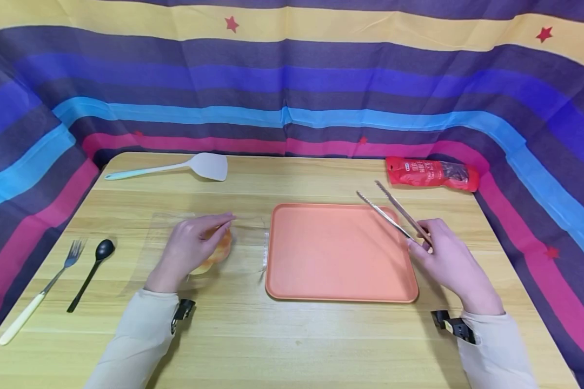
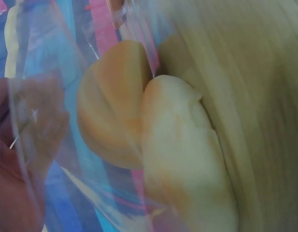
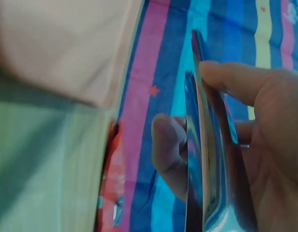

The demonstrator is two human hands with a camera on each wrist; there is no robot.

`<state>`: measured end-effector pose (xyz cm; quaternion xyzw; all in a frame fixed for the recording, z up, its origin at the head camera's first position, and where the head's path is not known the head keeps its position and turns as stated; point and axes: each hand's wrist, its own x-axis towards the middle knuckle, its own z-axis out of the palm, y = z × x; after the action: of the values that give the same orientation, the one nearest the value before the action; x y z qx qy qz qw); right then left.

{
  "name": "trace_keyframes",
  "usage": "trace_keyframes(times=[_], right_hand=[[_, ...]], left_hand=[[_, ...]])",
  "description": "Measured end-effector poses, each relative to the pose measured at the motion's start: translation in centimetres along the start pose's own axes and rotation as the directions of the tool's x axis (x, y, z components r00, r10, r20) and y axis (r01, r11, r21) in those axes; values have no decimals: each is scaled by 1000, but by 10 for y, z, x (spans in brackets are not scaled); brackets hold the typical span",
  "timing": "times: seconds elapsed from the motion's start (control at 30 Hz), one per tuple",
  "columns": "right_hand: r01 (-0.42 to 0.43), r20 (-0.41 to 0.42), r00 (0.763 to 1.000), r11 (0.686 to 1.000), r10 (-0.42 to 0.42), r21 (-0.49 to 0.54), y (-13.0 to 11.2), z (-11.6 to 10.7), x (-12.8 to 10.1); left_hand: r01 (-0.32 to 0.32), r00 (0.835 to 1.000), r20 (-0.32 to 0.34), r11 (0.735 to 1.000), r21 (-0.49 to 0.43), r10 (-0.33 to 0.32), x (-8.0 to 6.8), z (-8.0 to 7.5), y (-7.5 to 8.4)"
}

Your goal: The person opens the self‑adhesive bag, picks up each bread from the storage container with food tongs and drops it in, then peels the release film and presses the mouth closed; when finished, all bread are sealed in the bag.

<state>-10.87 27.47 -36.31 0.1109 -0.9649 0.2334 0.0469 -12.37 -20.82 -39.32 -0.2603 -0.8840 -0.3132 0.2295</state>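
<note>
My left hand [image 1: 190, 246] pinches the upper part of a clear plastic bag [image 1: 148, 248] on the left half of the table. Inside the bag are bread pieces [image 1: 222, 248], partly hidden under that hand. The left wrist view shows a rounded golden bun [image 2: 110, 106] beside a longer, paler piece of bread [image 2: 183, 150], both behind the film. My right hand [image 1: 443, 259] holds metal tongs [image 1: 404, 212] near their closed end. Their toothed tips stand apart, with nothing between them, above the far right part of a pink tray [image 1: 331, 259].
A white spatula [image 1: 209, 166] lies at the back left. At the left edge are a fork [image 1: 44, 292] and a black spoon [image 1: 104, 249]. A red packet [image 1: 418, 172] lies at the back right. Striped cloth [image 1: 287, 81] surrounds the table's back and sides.
</note>
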Motion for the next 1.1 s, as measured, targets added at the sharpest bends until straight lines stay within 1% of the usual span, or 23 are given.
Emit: trace_keyframes(times=[0.13, 0.23, 0.43, 0.57, 0.77, 0.83, 1.1], right_hand=[[-39, -40, 998, 999, 39, -11, 12, 0, -3], [-101, -60, 993, 995, 100, -14, 17, 1, -5], [-249, -66, 967, 968, 248, -13, 24, 1, -6], [-300, -33, 954, 953, 299, -37, 28, 3, -7], [-312, 7, 949, 946, 314, -91, 38, 7, -11], [-324, 21, 945, 940, 328, -108, 42, 8, -12], [-388, 112, 906, 907, 408, -164, 54, 9, -14]], left_hand=[[-1, 1000, 0, 1000, -2, 1, 0, 0, 0], [-11, 1000, -1, 1000, -3, 11, -1, 0, 0], [-21, 1000, -4, 1000, 4, 21, -1, 0, 1], [-16, 1000, -5, 1000, 3, 16, -1, -1, 1], [-19, 1000, -4, 1000, 3, 20, -1, -1, 1], [-17, 1000, -4, 1000, 2, 18, -1, -1, 1], [-1, 1000, 7, 1000, 7, 1, -1, -1, 2]])
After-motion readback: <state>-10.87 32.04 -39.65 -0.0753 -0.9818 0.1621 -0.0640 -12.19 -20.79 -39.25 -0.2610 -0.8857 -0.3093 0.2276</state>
